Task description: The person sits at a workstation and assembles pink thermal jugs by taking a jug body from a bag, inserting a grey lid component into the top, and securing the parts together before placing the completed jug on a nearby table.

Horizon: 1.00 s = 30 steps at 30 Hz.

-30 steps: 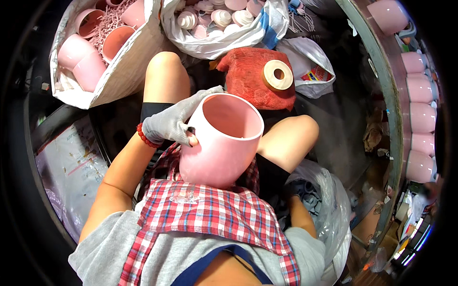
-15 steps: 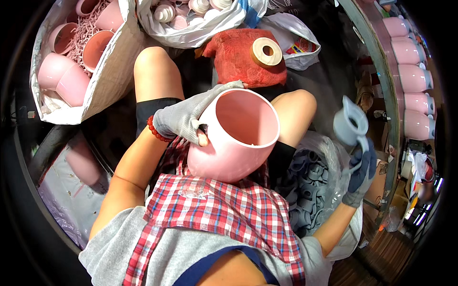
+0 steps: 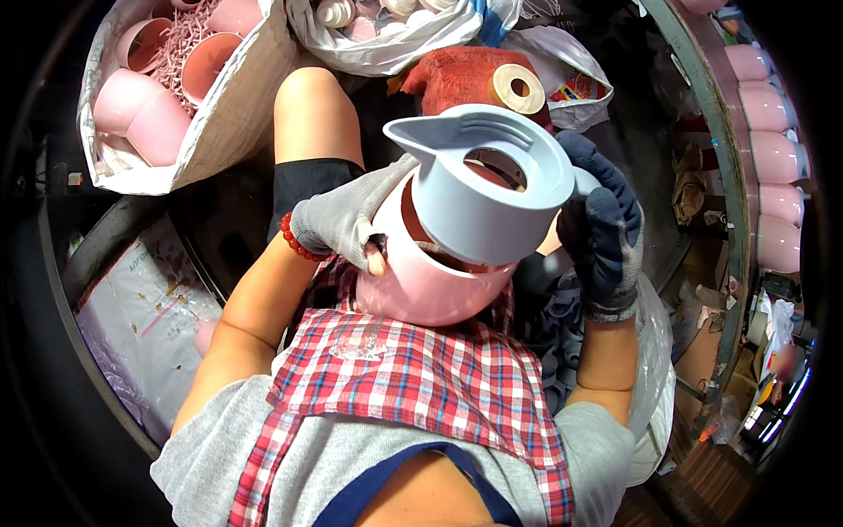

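A glossy pink jug body (image 3: pixel 404 294) rests tilted on my lap. My left hand (image 3: pixel 342 215), in a grey glove with bare thumb tip, is closed on its left rim. Over its open mouth is a light blue jug top (image 3: pixel 483 215) with a pouring spout to the left and a round hole. My right hand (image 3: pixel 606 233), in a dark blue and grey glove, grips this top by its handle, which the fingers mostly hide. The top overlaps the mouth at a slant; a dark gap shows along the left, so it is not seated flush.
A white woven bag (image 3: pixel 237 114) with pink jug bodies (image 3: pixel 158 127) stands front left. Another bag (image 3: pixel 378 61) holds white parts. A red cloth-covered block (image 3: pixel 452 79) carries a tape roll (image 3: pixel 518 89). Grey-blue tops (image 3: pixel 562 342) lie by my right side. Pink jugs (image 3: pixel 777 158) line a shelf right.
My right hand has brought the light blue jug top from the far right over the pink body's mouth. My left hand still holds the body. The whole view has shifted slightly.
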Each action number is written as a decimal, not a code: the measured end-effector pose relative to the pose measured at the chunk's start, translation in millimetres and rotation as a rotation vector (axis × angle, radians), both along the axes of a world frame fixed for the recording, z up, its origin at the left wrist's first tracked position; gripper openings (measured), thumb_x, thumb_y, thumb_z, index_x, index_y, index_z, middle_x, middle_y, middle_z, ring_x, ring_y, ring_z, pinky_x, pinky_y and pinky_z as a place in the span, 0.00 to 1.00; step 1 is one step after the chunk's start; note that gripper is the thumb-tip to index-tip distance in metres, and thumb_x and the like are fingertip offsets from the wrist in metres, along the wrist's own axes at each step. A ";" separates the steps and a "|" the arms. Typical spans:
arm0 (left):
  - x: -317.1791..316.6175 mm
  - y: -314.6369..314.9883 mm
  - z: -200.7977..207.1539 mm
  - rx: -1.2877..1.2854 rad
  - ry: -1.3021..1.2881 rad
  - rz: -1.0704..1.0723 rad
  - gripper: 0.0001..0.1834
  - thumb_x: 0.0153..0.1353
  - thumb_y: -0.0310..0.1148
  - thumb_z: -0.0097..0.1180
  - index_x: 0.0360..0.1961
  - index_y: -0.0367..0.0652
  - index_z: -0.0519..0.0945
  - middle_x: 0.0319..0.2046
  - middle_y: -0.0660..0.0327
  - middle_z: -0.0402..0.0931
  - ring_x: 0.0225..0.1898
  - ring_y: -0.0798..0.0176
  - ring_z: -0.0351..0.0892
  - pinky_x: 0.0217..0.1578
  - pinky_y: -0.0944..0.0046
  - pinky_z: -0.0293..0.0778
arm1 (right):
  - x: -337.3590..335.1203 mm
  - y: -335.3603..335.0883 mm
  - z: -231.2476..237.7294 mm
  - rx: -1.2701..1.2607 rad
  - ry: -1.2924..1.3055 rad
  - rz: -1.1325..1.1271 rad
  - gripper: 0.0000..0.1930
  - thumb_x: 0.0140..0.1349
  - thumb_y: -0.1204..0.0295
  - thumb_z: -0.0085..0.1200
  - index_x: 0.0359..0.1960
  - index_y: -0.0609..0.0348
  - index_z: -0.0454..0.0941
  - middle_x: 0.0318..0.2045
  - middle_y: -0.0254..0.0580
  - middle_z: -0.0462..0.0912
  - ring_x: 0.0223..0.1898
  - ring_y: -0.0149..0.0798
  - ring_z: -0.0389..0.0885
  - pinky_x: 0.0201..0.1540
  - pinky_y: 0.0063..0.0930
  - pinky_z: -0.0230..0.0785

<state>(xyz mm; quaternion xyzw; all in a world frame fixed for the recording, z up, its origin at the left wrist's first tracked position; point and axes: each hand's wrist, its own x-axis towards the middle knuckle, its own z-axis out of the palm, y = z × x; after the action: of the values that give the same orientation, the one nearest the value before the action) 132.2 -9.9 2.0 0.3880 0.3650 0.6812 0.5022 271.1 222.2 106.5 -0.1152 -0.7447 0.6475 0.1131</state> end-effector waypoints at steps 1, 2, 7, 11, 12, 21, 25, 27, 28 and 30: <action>1.1 2.2 -2.5 0.002 0.018 0.012 0.71 0.30 0.59 0.75 0.67 0.31 0.46 0.65 0.51 0.53 0.66 0.58 0.52 0.64 0.59 0.48 | 1.6 -1.4 -2.3 -0.050 -0.001 -0.001 0.27 0.62 0.59 0.54 0.57 0.67 0.69 0.36 0.32 0.73 0.34 0.24 0.65 0.38 0.20 0.53; 1.9 1.3 -3.6 0.004 0.032 0.021 0.71 0.30 0.60 0.75 0.67 0.31 0.46 0.65 0.51 0.53 0.66 0.58 0.52 0.64 0.59 0.49 | 3.9 -4.4 -2.2 -0.093 -0.004 -0.002 0.26 0.62 0.61 0.54 0.56 0.66 0.69 0.33 0.30 0.72 0.31 0.22 0.63 0.34 0.18 0.52; -0.6 1.6 -16.3 0.025 0.133 0.053 0.70 0.33 0.64 0.71 0.66 0.30 0.47 0.65 0.49 0.54 0.66 0.57 0.53 0.64 0.59 0.50 | 7.7 -9.1 -4.6 -0.223 -0.043 -0.003 0.22 0.62 0.65 0.56 0.55 0.65 0.72 0.25 0.22 0.73 0.20 0.14 0.61 0.23 0.10 0.49; -0.6 3.7 -23.1 0.063 0.167 0.057 0.69 0.34 0.64 0.70 0.66 0.30 0.48 0.64 0.49 0.54 0.66 0.56 0.53 0.64 0.59 0.50 | 12.5 -3.3 -6.3 -0.207 -0.125 0.007 0.29 0.59 0.57 0.58 0.55 0.68 0.70 0.45 0.39 0.77 0.40 0.25 0.73 0.42 0.18 0.63; -0.5 3.8 -23.5 0.061 0.161 0.054 0.69 0.34 0.64 0.70 0.66 0.30 0.48 0.64 0.49 0.54 0.66 0.56 0.53 0.64 0.59 0.51 | 12.2 -2.1 -7.9 -0.197 -0.125 0.006 0.31 0.59 0.55 0.58 0.55 0.69 0.69 0.50 0.43 0.77 0.45 0.29 0.76 0.48 0.20 0.66; 2.1 5.0 -24.9 0.054 0.121 0.035 0.67 0.35 0.61 0.72 0.66 0.31 0.49 0.64 0.51 0.55 0.65 0.58 0.54 0.64 0.59 0.50 | 12.9 -1.1 -30.4 -0.082 0.003 0.012 0.31 0.61 0.53 0.55 0.54 0.71 0.69 0.50 0.44 0.77 0.50 0.34 0.75 0.53 0.26 0.66; 2.1 3.3 -19.4 0.002 0.079 0.041 0.68 0.35 0.62 0.71 0.67 0.31 0.48 0.65 0.51 0.53 0.66 0.57 0.52 0.64 0.59 0.49 | 14.1 -7.2 -30.1 -0.080 -0.015 -0.018 0.31 0.61 0.53 0.55 0.54 0.70 0.70 0.49 0.42 0.77 0.49 0.32 0.74 0.52 0.24 0.66; -0.9 11.2 -3.6 0.048 0.119 0.065 0.69 0.35 0.63 0.71 0.67 0.31 0.47 0.66 0.51 0.52 0.67 0.56 0.51 0.65 0.58 0.48 | 11.9 -11.1 -34.5 -0.048 0.025 -0.040 0.30 0.62 0.53 0.54 0.54 0.70 0.70 0.46 0.39 0.78 0.46 0.29 0.75 0.49 0.22 0.66; -3.6 18.3 -3.9 0.155 0.113 0.137 0.69 0.35 0.64 0.70 0.67 0.31 0.46 0.66 0.50 0.52 0.67 0.56 0.50 0.65 0.58 0.48 | 9.6 -13.7 -37.3 -0.014 0.059 -0.059 0.30 0.62 0.54 0.54 0.55 0.70 0.70 0.43 0.37 0.79 0.42 0.28 0.76 0.45 0.20 0.67; -2.6 25.2 19.8 0.192 0.016 0.198 0.70 0.36 0.66 0.68 0.68 0.31 0.44 0.66 0.50 0.52 0.68 0.55 0.50 0.66 0.57 0.46 | 9.9 -13.2 -39.3 -0.072 0.025 -0.043 0.29 0.63 0.55 0.54 0.55 0.69 0.70 0.36 0.32 0.79 0.35 0.23 0.75 0.37 0.16 0.66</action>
<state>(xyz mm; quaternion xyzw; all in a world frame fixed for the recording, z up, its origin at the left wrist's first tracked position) 129.6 15.3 21.8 0.4018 0.3388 0.7561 0.3900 281.0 209.0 67.2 -0.1268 -0.7167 0.6729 0.1322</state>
